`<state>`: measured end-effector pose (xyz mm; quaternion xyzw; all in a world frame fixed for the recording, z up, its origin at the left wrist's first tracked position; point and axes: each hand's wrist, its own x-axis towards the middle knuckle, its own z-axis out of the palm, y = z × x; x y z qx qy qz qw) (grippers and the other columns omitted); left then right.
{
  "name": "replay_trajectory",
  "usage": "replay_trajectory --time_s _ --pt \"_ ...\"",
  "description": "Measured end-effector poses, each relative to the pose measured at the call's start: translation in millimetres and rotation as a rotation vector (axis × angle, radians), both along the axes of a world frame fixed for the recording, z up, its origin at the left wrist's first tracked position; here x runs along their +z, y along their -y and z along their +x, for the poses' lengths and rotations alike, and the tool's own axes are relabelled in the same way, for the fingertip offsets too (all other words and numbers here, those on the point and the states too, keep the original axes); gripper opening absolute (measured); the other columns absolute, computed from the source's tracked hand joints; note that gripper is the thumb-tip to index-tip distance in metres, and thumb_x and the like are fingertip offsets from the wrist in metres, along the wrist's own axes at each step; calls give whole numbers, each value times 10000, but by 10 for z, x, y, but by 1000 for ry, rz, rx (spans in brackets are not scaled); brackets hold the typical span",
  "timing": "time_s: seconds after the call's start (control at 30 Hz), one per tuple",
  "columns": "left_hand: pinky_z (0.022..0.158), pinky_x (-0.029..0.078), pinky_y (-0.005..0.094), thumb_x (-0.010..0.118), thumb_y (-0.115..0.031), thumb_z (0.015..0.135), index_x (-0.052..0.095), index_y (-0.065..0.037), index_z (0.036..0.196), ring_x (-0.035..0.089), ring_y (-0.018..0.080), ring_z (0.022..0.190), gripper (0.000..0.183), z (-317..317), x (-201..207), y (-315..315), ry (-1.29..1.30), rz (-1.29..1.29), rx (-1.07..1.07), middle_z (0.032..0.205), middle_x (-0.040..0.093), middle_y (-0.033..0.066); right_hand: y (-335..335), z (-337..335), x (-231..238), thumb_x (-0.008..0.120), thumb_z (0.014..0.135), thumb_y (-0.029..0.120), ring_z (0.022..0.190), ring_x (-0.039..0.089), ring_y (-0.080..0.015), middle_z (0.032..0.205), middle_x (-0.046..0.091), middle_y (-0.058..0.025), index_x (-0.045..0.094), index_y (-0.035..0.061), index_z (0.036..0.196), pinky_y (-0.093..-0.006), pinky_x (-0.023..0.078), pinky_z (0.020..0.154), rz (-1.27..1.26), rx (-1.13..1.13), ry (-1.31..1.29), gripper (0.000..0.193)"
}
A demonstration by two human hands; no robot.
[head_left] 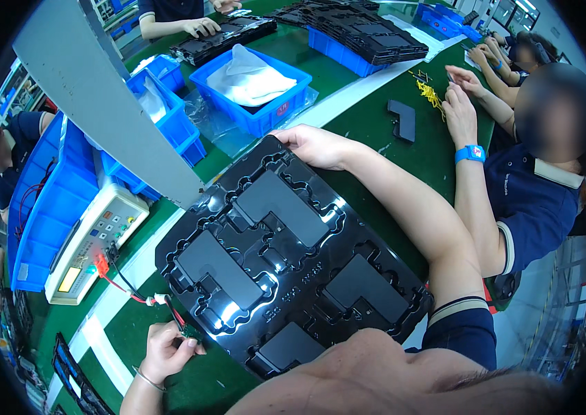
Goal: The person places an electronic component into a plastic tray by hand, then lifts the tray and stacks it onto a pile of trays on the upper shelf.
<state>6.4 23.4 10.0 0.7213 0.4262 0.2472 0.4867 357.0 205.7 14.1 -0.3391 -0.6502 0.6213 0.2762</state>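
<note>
My right hand (pixel 314 146) is closed on the far edge of a black moulded plastic tray (pixel 300 266), which lies tilted across the bench before me. Several flat, dark L-shaped parts (pixel 282 207) sit in its recesses. Beside the tray's left edge, my left hand (pixel 167 351) pinches a small green connector board (pixel 189 333) between thumb and fingers. Red and black wires (pixel 179 317) run from that board through white plugs (pixel 159 299) to a red clip (pixel 101 265) at a beige tester (pixel 92 242) with a lit display.
A grey post (pixel 106 90) rises at left, beside blue bins (pixel 51 200). Beyond the tray stands a blue bin (pixel 251 121) holding white bags. At right, a co-worker's hands (pixel 460 111) are near yellow wires (pixel 429 93) and a loose black part (pixel 404 123). Stacked trays (pixel 369 34) stand farther back.
</note>
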Motion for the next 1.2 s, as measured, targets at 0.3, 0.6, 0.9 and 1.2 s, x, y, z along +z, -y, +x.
replay_trajectory --time_s 0.3,0.6,0.9,1.2 --pt "436 450 210 523 -55 762 492 -32 612 591 134 475 154 -6 14 6 -15 -10 5 532 583 35 -89 93 -76 558 748 38 958 504 -164 1015 548 -74 553 -23 973 -268 389 839 482 -3 327 233" --pt "443 456 215 524 -52 761 504 -29 629 588 133 477 135 -6 18 14 0 -17 6 552 587 38 -109 101 -126 591 714 40 861 529 -163 928 549 -80 595 -24 881 -256 402 800 413 -54 219 179" --pt "437 449 215 526 -60 763 502 -26 627 582 134 471 142 -8 4 12 2 -5 -5 552 583 38 -113 173 -99 504 748 -70 959 489 -117 1032 473 -39 534 -54 989 -223 371 855 -14 101 -28 243" --pt "440 453 218 523 -66 769 502 -26 622 587 138 475 154 -6 5 13 6 -5 -1 549 583 38 -75 106 -114 482 742 -99 875 532 -101 953 568 -56 542 -23 968 -220 407 800 -74 18 -87 246"
